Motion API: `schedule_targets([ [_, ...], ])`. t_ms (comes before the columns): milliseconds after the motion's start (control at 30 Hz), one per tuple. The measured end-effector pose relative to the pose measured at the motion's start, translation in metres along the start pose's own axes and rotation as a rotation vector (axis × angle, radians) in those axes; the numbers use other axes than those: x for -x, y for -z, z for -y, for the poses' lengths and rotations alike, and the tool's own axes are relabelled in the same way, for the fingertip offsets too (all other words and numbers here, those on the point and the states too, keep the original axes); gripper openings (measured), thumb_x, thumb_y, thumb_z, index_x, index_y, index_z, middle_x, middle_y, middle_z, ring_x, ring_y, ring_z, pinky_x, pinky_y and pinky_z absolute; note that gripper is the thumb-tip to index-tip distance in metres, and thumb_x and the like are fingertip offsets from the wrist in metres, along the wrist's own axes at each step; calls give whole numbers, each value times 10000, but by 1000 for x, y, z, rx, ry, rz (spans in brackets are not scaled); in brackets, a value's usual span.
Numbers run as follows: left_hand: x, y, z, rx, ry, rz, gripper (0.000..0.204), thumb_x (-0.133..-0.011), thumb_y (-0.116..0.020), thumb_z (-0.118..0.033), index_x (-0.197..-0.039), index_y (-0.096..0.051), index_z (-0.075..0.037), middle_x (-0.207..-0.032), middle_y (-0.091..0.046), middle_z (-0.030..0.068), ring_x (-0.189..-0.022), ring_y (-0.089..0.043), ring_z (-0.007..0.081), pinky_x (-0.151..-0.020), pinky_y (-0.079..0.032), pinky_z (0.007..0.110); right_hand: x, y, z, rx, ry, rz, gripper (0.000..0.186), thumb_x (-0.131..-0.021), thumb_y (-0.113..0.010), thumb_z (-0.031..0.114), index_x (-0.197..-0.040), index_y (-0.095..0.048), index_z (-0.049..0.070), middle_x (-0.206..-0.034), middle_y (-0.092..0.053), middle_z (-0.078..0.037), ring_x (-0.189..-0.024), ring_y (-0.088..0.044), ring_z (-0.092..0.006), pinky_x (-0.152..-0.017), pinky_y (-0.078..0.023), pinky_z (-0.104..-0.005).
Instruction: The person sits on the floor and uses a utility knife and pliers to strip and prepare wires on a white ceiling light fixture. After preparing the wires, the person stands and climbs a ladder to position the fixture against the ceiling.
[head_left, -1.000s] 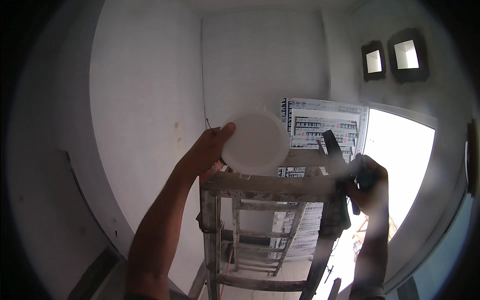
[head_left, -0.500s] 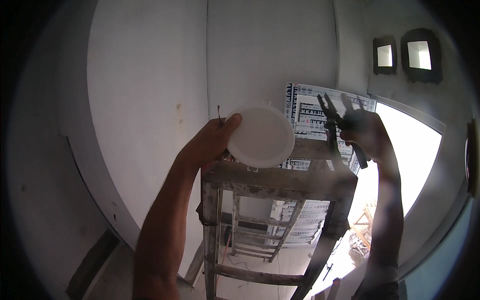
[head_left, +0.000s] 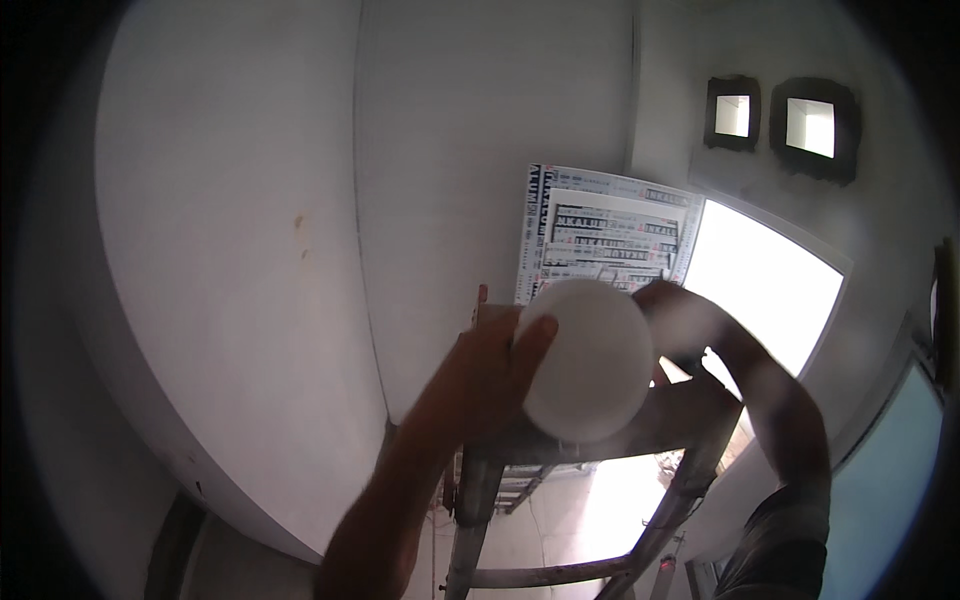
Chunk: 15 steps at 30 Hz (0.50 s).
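Observation:
A round white LED downlight [head_left: 592,365] with small spring clips at its rim is held up in front of me. My left hand [head_left: 492,368] is closed on its left side, with the thumb lying over the front face. My right hand [head_left: 682,322] is at the light's upper right edge, bent in toward its back. The light and the wrist hide the right fingers, so what they hold does not show. Below both hands stands the worn top of a stepladder [head_left: 690,405], partly covered by the light.
A framed panel in printed protective film [head_left: 610,185] leans beyond the ladder, beside a bright opening [head_left: 765,285]. Two small square wall openings [head_left: 815,128] sit at the upper right. A pale wall [head_left: 230,300] rises on the left. Ladder rungs [head_left: 550,572] drop toward the floor.
The view has shifted. My right hand, which held pliers out to the right, has come in behind the light's edge, and the pliers are out of sight. My left hand still grips the light.

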<state>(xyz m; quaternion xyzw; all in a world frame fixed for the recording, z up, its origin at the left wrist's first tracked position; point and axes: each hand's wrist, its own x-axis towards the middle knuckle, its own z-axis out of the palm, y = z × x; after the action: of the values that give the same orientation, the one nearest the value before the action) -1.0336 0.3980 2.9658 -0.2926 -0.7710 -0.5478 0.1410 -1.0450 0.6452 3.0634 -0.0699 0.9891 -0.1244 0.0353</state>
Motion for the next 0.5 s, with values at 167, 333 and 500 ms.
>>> schedule_targets([
  [167,-61,31,-37,53,226,60,617,-1063,-391,-493,-1259,-576,63,-1005,-711,245,-938,-722,373,-886,-551,463,-55,57,1,198,16,154,361,-897,-645,249,-1233,-702,129,-844,-737,-155,-748,-733,-268,-767,-585,-401],
  [333,-116,39,-58,137,333,-111,600,-1065,-395,-484,-1349,-541,24,-1101,-692,248,-1043,-701,350,-917,-536,440,-86,113,-12,60,251,159,576,-883,-695,272,-1435,-539,216,-1217,-662,-116,-1066,-669,-301,-967,-538,-416],
  [500,-152,31,-73,202,345,-158,645,-1068,-398,-489,-1353,-531,75,-1168,-675,207,-1085,-660,258,-938,-515,374,-99,151,-35,-71,434,82,528,-887,-690,311,-1388,-580,187,-1279,-641,-112,-1109,-660,-284,-956,-544,-415],
])
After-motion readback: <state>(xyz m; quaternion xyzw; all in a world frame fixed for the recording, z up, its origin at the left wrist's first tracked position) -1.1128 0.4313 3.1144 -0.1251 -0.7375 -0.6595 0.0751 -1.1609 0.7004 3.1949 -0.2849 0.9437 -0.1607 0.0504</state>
